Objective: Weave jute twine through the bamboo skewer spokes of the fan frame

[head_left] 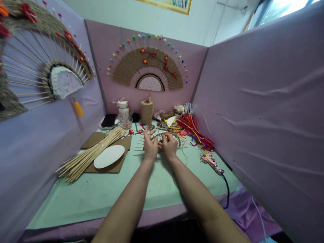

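Observation:
A half-made fan of wooden skewers and jute twine (174,136) lies on the green table (106,192) in front of me. My left hand (150,146) rests on its left side, fingers curled over the skewers. Beside it, my right hand (169,145) pinches the twine arc with thumb and fingers closed. A strand of twine (186,157) trails off to the right of that hand. The fan's middle is hidden under both hands.
A bundle of skewers (91,155) lies left on brown cardboard (113,165) with a white oval (109,156). A twine spool (147,112), jar (123,110), red scissors (135,132), pipe cleaners (193,130) and glue gun (211,162) surround me. Finished fans (148,67) hang on purple walls.

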`<state>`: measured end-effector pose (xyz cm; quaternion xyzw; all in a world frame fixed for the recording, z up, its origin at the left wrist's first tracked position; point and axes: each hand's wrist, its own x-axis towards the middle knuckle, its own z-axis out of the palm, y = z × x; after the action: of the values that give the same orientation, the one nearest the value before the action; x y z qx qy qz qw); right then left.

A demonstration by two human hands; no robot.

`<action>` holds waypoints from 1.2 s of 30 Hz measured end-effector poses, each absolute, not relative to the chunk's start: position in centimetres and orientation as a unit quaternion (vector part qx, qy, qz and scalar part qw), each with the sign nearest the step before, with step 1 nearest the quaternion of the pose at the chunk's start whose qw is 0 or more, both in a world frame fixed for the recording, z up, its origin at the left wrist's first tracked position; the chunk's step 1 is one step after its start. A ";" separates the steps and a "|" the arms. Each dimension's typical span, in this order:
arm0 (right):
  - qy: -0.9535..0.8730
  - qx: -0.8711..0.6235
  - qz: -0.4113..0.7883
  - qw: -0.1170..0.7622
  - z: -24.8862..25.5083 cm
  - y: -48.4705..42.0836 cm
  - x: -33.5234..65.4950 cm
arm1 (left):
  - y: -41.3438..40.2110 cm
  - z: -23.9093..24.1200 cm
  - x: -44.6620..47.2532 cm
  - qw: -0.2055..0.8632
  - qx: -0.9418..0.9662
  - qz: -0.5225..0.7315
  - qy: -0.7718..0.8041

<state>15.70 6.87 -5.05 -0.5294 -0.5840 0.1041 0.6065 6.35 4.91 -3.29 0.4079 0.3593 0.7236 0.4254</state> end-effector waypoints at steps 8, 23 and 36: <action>-0.614 -0.524 0.067 0.586 -4.9 6.7 16.7 | 5.9 -3.3 6.3 0.498 0.416 0.683 0.336; -0.676 -0.555 -0.049 0.482 -4.0 6.1 17.8 | 6.5 -3.6 6.5 0.541 0.340 0.679 0.362; -0.766 -0.513 -0.064 0.382 -2.1 5.1 19.7 | 6.3 -3.1 6.4 0.541 0.316 0.678 0.383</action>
<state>19.68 5.12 -2.08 -0.5130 -0.7661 -0.0641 0.3819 6.43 6.27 -3.08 0.3160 0.3835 0.6784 0.5412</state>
